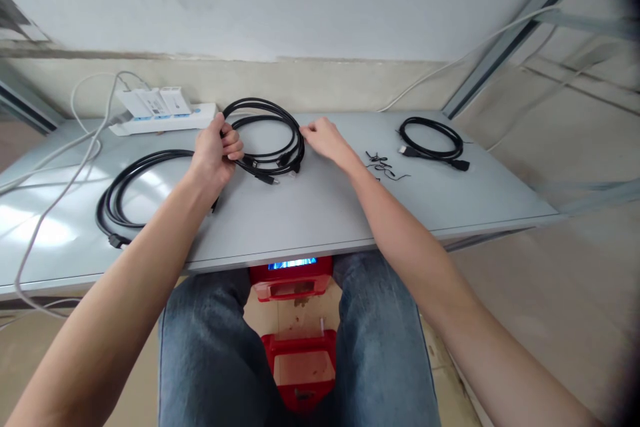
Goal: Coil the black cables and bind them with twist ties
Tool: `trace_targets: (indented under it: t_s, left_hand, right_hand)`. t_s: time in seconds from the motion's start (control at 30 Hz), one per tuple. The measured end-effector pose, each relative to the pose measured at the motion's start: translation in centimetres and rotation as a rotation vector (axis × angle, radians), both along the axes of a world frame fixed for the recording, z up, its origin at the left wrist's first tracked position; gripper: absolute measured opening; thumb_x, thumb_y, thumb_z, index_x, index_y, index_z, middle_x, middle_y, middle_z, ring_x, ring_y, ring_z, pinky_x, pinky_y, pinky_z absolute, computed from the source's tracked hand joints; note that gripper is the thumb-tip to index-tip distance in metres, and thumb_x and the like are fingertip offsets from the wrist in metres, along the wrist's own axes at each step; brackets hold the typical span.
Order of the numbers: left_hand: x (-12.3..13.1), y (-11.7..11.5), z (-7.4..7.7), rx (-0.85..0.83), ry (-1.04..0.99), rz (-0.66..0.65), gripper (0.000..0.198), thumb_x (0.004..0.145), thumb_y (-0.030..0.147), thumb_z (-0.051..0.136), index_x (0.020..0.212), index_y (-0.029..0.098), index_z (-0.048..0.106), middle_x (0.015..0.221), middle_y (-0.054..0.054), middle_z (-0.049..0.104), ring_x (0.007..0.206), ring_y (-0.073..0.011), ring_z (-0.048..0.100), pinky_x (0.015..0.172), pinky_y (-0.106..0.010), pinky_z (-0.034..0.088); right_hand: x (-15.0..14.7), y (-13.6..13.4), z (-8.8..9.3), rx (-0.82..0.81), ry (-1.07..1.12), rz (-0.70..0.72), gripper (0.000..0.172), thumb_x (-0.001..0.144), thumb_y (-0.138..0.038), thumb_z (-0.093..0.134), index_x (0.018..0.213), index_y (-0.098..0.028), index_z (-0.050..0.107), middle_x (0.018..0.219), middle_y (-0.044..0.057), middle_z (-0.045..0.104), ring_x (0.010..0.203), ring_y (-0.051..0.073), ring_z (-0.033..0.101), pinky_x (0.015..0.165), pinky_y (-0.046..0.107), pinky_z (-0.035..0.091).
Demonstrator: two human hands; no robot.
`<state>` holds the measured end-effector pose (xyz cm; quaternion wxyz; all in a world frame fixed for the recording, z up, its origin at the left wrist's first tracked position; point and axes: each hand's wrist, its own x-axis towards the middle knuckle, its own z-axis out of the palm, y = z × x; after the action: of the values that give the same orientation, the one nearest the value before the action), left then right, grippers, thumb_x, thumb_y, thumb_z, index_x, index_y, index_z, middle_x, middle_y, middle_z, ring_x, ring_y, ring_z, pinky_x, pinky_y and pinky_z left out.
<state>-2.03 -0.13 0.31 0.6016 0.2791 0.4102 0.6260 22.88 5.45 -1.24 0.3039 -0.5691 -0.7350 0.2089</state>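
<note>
A coil of black cable (pixel 260 105) lies at the middle of the grey shelf, its plugs gathered at the lower right of the loops. My left hand (pixel 214 150) is closed around the coil's left side. At the coil's right edge, my right hand (pixel 323 137) pinches the loops between thumb and fingers. A larger black cable coil (pixel 117 197) lies to the left, partly hidden behind my left forearm. Right of my right hand are several short black twist ties (pixel 383 165), and beyond them a small tied black cable coil (pixel 433 137).
A white power strip (pixel 165 121) with white adapters (pixel 155 101) plugged in stands at the back left. White cords (pixel 75 180) hang over the shelf's left end. The shelf's front edge (pixel 280 253) runs above my knees, with a red stool (pixel 295 280) below.
</note>
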Motion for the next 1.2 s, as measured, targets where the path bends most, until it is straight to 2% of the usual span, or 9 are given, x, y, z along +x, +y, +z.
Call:
trace_targets:
  t_s: [0.17, 0.3, 0.47, 0.63, 0.73, 0.8, 0.93, 1.1, 1.2]
  left_hand:
    - [0.0, 0.0, 0.1, 0.009, 0.067, 0.031, 0.056, 0.114, 0.044, 0.076, 0.082, 0.027, 0.033, 0.052, 0.012, 0.024, 0.037, -0.0059, 0.020, 0.036, -0.022, 0.022]
    - [-0.1, 0.0, -0.1, 0.013, 0.066, 0.047, 0.054, 0.115, 0.045, 0.075, 0.082, 0.027, 0.036, 0.052, 0.013, 0.023, 0.037, -0.0059, 0.020, 0.037, -0.021, 0.022]
    - [-0.6, 0.3, -0.3, 0.007, 0.069, 0.057, 0.051, 0.115, 0.042, 0.073, 0.083, 0.027, 0.037, 0.052, 0.013, 0.024, 0.037, -0.0068, 0.021, 0.036, -0.022, 0.023]
    - [-0.5, 0.4, 0.2, -0.088, -0.070, 0.009, 0.045, 0.118, 0.032, 0.063, 0.082, 0.026, 0.037, 0.050, 0.013, 0.023, 0.035, -0.0056, 0.019, 0.034, -0.018, 0.021]
    - [0.0, -0.3, 1.0, -0.134, -0.140, -0.005, 0.043, 0.125, 0.029, 0.048, 0.083, 0.026, 0.038, 0.050, 0.012, 0.022, 0.035, -0.0059, 0.020, 0.035, -0.016, 0.021]
    - [0.4, -0.9, 1.7, -0.147, -0.145, 0.002, 0.045, 0.129, 0.029, 0.037, 0.084, 0.026, 0.039, 0.050, 0.012, 0.022, 0.036, -0.0053, 0.020, 0.036, -0.016, 0.020]
    - [0.9, -1.9, 2.7, -0.153, -0.080, 0.003, 0.048, 0.131, 0.027, 0.031, 0.084, 0.024, 0.038, 0.053, 0.012, 0.020, 0.040, -0.0041, 0.018, 0.040, -0.015, 0.020]
    - [1.0, -2.1, 2.9, -0.136, -0.030, -0.018, 0.047, 0.131, 0.029, 0.031, 0.085, 0.026, 0.035, 0.063, 0.010, 0.013, 0.048, -0.0091, 0.010, 0.043, -0.021, 0.017]
    - [1.3, -2.4, 3.2, -0.145, -0.045, -0.015, 0.047, 0.132, 0.029, 0.031, 0.085, 0.025, 0.035, 0.062, 0.010, 0.013, 0.047, -0.0076, 0.010, 0.043, -0.019, 0.018]
  right_hand:
    - [-0.3, 0.0, -0.1, 0.125, 0.067, -0.007, 0.044, 0.113, -0.021, 0.065, 0.075, -0.029, 0.046, 0.077, 0.003, 0.055, 0.083, 0.025, 0.055, 0.094, 0.042, 0.053]
    - [-0.3, -0.1, -0.1, 0.184, 0.141, 0.026, 0.037, 0.109, -0.014, 0.065, 0.083, -0.030, 0.045, 0.080, 0.002, 0.055, 0.087, 0.026, 0.058, 0.103, 0.043, 0.055]
    - [0.2, -0.9, 0.2, 0.208, 0.169, 0.149, 0.030, 0.113, -0.023, 0.061, 0.089, -0.031, 0.044, 0.081, 0.002, 0.055, 0.087, 0.026, 0.057, 0.098, 0.041, 0.059]
    - [0.9, -1.0, 0.9, 0.247, 0.036, 0.276, 0.034, 0.101, -0.004, 0.055, 0.085, -0.028, 0.037, 0.082, 0.000, 0.054, 0.088, 0.022, 0.057, 0.097, 0.035, 0.054]
    - [0.8, -0.2, 0.4, 0.298, 0.153, 0.243, 0.035, 0.098, -0.001, 0.056, 0.083, -0.028, 0.039, 0.084, -0.001, 0.055, 0.088, 0.021, 0.057, 0.096, 0.035, 0.054]
    - [0.5, 0.3, -0.3, 0.239, 0.287, 0.223, 0.033, 0.101, -0.003, 0.061, 0.084, -0.028, 0.047, 0.082, -0.002, 0.058, 0.083, 0.020, 0.059, 0.089, 0.034, 0.056]
    - [-0.2, 0.6, -1.3, 0.002, 0.408, 0.148, 0.032, 0.110, -0.019, 0.075, 0.084, -0.028, 0.057, 0.071, -0.003, 0.063, 0.064, 0.017, 0.056, 0.066, 0.028, 0.051]
    - [-0.7, -0.4, -0.2, -0.148, 0.350, -0.003, 0.047, 0.119, -0.022, 0.060, 0.072, -0.026, 0.052, 0.057, -0.001, 0.056, 0.053, 0.013, 0.045, 0.050, 0.023, 0.032]
    - [-0.8, -1.1, 0.8, -0.298, 0.366, -0.035, 0.051, 0.119, -0.021, 0.056, 0.069, -0.026, 0.048, 0.056, -0.001, 0.049, 0.049, 0.011, 0.035, 0.043, 0.022, 0.021]
